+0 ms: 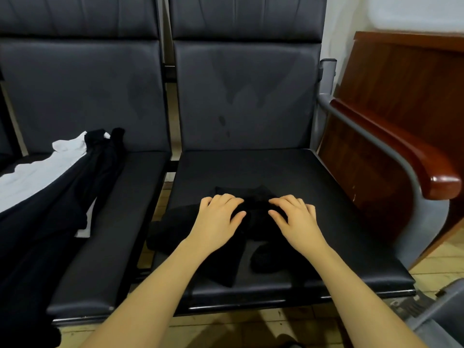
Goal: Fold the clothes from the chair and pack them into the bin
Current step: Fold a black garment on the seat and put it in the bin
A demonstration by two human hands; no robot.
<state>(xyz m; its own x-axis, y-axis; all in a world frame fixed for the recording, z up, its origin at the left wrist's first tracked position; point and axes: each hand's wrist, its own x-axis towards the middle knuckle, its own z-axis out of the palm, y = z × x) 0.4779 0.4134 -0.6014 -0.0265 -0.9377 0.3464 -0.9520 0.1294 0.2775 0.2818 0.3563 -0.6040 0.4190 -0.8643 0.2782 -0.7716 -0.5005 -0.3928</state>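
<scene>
Black garment (226, 249), black chair seat (326, 197), white cloth (32, 177).

Right seat (313, 177) back half free; armrest (391, 156) blocks right edge; clothes pile (62, 177) covers left seat (120, 222).

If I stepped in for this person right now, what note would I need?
Left hand and right hand: both rest with bent fingers on the small black garment on the right seat; a grip cannot be told.
Black clothing and a white garment lie unfolded on the left seat.
Done: nothing shown packed; the bin isn't clearly in view.
Left: fold everything, then pack it.
</scene>
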